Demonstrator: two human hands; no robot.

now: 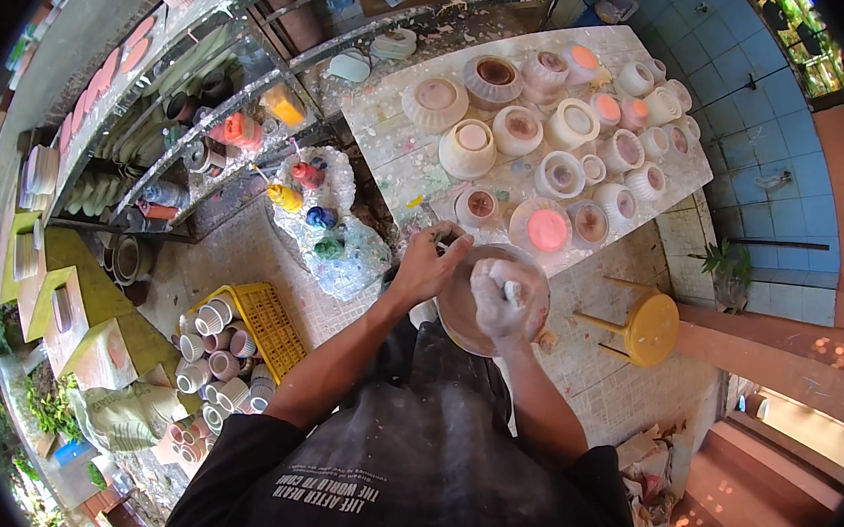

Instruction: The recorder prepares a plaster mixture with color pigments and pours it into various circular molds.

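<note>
Bowl (455, 310): one, round, pale grey-pink, wide-mouthed. Mouth faces up toward the head view; being round, it shows no long axis. Location: in front of the torso, just off the near edge of the table (382, 120); its support is hidden.

Left hand (429, 270): at the bowl's upper-left rim, back of the hand upward, fingers bent, index reaching along the rim. The bowl lies to the right of this grip. Whether it grasps the rim or only rests against it, cannot tell.

Right hand (495, 298): over the bowl's mouth, coated whitish, fingers folded inward. The bowl spreads beneath and around this grip. A pale lump shows at its right side; thumb or held piece, cannot tell.

Forearms: both rise from the lower edge, elbows apart; the left slants up and right, the right slants up and left, so the hands converge, near each other but apart.

Pots (468, 150): many, upright on the table beyond the hands, some with pink or brown insides.

Paint bottles (285, 196): several, yellow, red, blue and green, left of the table.

Crate (278, 327): yellow, beside a heap of ribbed cups (223, 365).

Stool (651, 330): yellow, round-topped, to the right.
</note>
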